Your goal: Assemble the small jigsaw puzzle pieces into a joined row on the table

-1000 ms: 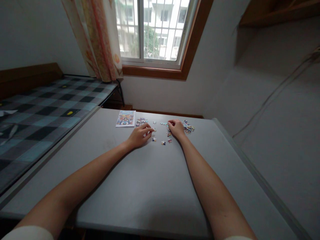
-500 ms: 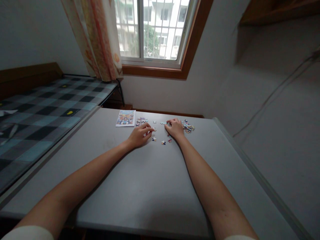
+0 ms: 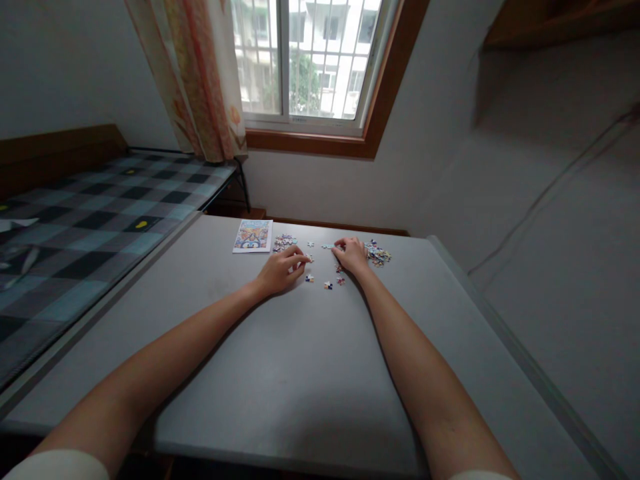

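Observation:
My left hand (image 3: 284, 270) rests on the table with its fingers bent, thumb and forefinger closed at a small jigsaw puzzle piece (image 3: 311, 258). Opposite it, my right hand (image 3: 352, 255) curls its fingers down onto a jigsaw piece at the end of a short light-blue joined strip (image 3: 327, 247); the hand partly hides that piece. Between and below the hands lie a loose piece (image 3: 311, 244), a white, yellow and dark-blue piece (image 3: 309, 278), a similar piece (image 3: 328, 285) and a reddish piece (image 3: 341, 281). More pieces show beside my right wrist.
A heap of pieces (image 3: 285, 242) lies behind my left hand, and another heap (image 3: 380, 255) right of my right hand. The printed picture sheet (image 3: 253, 237) is at the back left of the grey table (image 3: 280, 380). A checked bed (image 3: 100, 227) adjoins on the left; a wall stands right.
The whole view shifts very slightly. Both hands and the puzzle pieces stay essentially where they were.

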The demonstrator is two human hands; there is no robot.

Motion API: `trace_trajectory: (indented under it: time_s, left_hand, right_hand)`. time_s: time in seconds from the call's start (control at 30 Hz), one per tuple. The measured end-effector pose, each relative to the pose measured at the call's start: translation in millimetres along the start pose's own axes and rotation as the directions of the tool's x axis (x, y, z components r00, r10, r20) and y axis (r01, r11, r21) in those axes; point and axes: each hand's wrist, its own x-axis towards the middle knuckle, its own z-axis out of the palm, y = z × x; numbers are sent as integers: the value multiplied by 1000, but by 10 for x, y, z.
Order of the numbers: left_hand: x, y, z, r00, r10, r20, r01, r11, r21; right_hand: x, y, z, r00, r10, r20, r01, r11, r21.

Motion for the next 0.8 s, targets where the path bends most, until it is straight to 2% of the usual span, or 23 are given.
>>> trace_trajectory:
  time_s: [0.33, 0.8]
  left_hand:
    - [4, 12, -8, 1000, -6, 5, 6, 1000, -11]
    - [-12, -16, 5, 1000, -17, 23, 17, 1000, -2]
  right_hand:
    - [16, 71, 46, 996, -58, -60, 65, 990, 121]
    - [59, 117, 88, 994, -67, -91, 91, 953, 290]
